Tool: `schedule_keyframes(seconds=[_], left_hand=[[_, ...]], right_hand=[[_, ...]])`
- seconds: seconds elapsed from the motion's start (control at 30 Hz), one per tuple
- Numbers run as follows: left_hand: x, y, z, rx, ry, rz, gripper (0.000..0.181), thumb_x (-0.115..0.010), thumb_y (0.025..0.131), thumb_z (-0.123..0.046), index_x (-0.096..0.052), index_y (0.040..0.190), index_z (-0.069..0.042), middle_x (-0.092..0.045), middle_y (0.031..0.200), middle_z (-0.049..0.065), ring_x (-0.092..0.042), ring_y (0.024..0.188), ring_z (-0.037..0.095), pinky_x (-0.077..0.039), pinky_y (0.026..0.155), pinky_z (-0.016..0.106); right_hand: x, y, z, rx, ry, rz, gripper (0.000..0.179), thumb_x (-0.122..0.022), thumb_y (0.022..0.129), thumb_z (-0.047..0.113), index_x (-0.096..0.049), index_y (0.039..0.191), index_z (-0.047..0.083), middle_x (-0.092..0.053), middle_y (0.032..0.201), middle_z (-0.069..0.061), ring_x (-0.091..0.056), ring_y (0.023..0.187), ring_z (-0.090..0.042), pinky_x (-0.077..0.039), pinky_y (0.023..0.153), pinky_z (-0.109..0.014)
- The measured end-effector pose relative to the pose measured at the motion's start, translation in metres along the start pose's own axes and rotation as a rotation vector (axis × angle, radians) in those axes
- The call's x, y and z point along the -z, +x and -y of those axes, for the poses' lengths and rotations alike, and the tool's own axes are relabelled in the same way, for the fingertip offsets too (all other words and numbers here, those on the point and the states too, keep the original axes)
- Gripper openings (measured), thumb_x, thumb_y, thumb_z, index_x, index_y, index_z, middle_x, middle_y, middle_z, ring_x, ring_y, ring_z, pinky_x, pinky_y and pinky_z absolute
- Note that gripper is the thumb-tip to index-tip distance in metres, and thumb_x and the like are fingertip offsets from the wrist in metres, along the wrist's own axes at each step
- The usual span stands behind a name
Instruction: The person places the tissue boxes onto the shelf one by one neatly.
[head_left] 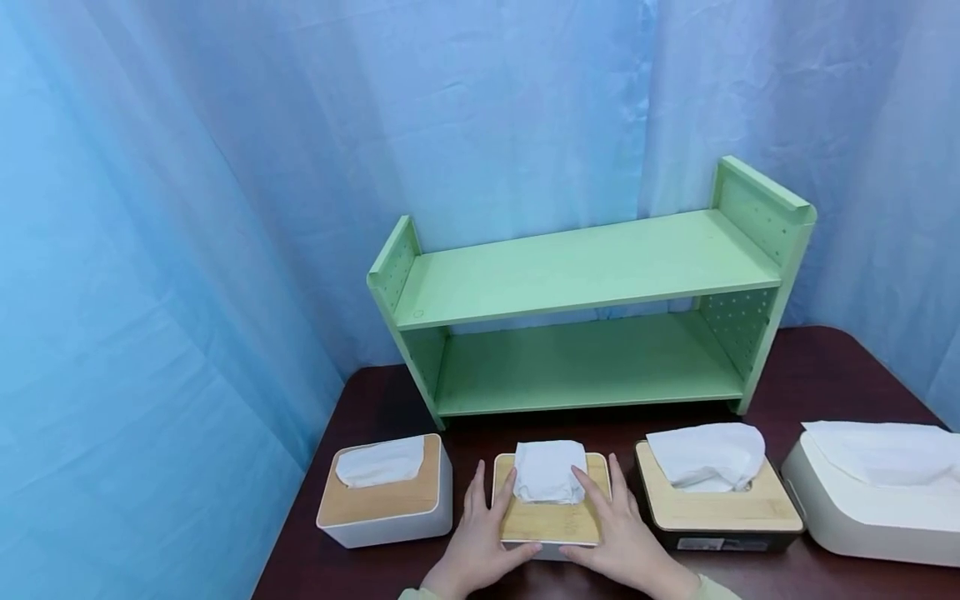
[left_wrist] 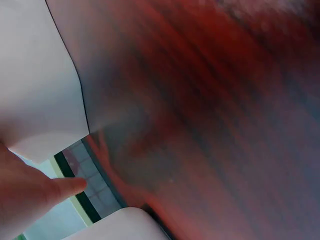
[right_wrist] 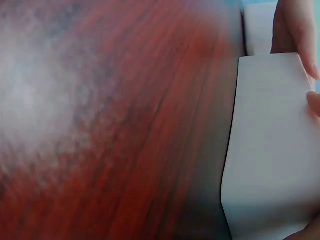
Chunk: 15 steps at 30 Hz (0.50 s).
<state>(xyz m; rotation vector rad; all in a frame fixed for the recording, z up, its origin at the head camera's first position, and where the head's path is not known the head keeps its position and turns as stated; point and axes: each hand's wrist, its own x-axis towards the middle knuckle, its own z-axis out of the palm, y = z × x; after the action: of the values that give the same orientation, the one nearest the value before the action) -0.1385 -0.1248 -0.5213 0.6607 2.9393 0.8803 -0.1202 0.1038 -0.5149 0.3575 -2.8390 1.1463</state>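
Note:
A small white tissue box (head_left: 551, 527) with a pale wooden lid sits on the table between the two hands. From its slot a white tissue (head_left: 551, 472) stands up. My left hand (head_left: 480, 537) flanks the box, fingers spread and straight along its left side, index finger over the lid's edge. Mirrored on the other side, my right hand (head_left: 622, 537) has its fingers stretched out too. Both thumbs point inward along the front wall, their tips close to each other. The right wrist view shows that white wall (right_wrist: 270, 135) near the thumbs.
A green two-tier shelf (head_left: 585, 267) stands behind on the dark table (head_left: 840, 375). Left is another wood-topped tissue box (head_left: 390, 492); right are a black-based one (head_left: 720, 504) and a larger white one (head_left: 877, 517). Blue curtains (head_left: 487, 108) hang around.

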Motion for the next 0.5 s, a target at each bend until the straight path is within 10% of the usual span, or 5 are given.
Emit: schedule_keyframes(seconds=[0.2, 0.5], left_hand=[[-0.001, 0.0032, -0.0006, 0.041, -0.133, 0.065, 0.098, -0.072, 0.077, -0.052, -0.016, 0.153, -0.026, -0.001, 0.151, 0.036, -0.014, 0.135, 0.057, -0.04, 0.09, 0.066], [-0.0004, 0.005, 0.0024, 0.03, -0.144, 0.119, 0.092, -0.073, 0.078, -0.049, -0.023, 0.152, -0.026, -0.002, 0.151, 0.036, -0.03, 0.133, 0.05, -0.048, 0.091, 0.049]], right_hand=[[-0.0008, 0.0033, -0.002, -0.079, 0.074, 0.067, 0.103, -0.087, 0.06, 0.041, -0.034, 0.145, 0.014, -0.007, 0.144, -0.045, -0.058, 0.098, -0.051, -0.052, 0.071, -0.052], [-0.0031, 0.0048, -0.0027, -0.1, 0.103, 0.072, 0.1, -0.089, 0.058, 0.036, -0.041, 0.142, 0.012, -0.011, 0.144, -0.045, -0.059, 0.1, -0.048, -0.051, 0.071, -0.051]])
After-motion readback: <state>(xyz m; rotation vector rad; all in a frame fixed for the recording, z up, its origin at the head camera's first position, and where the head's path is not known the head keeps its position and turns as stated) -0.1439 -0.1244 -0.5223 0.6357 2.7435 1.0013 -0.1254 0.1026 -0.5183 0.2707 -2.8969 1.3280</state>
